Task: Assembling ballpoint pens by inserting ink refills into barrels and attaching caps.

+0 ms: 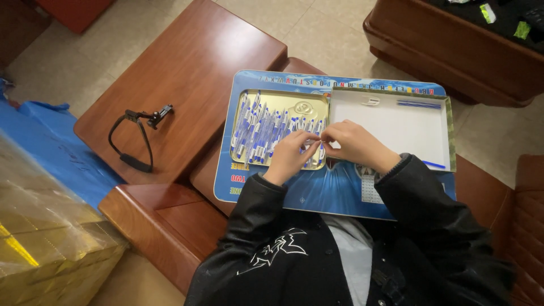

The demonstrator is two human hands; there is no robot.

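A gold tray full of several blue-and-white pens lies on a blue board across my lap. My left hand rests at the tray's near right corner, fingers curled around a pen. My right hand meets it fingertip to fingertip and pinches the same pen's end. To the right stands a white box lid holding a few thin blue refills. One loose blue refill lies at the lid's near right edge.
A brown wooden table with a black head strap mount sits to the left. Gold-wrapped boxes and a blue plastic sheet lie at far left. A dark wooden tray stands at upper right.
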